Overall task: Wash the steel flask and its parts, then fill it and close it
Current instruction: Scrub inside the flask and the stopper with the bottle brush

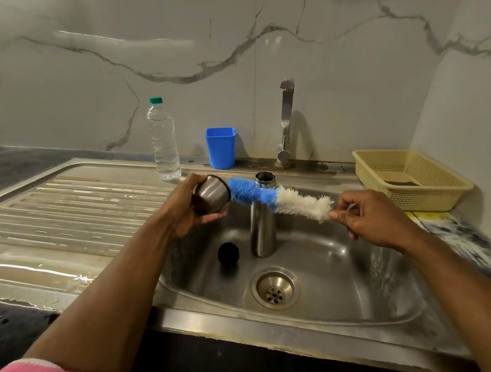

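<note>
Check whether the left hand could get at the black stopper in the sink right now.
Probably not at once: the left hand grips the steel cup. The black stopper lies uncovered on the sink floor just below it, so the path looks free.

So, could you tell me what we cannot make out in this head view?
- Steel cup interior: faces away, left hand wraps it.
- Brush handle: hidden in right hand.
- Flask contents: mouth too dark.
- Black stopper: detail too dark.
</note>
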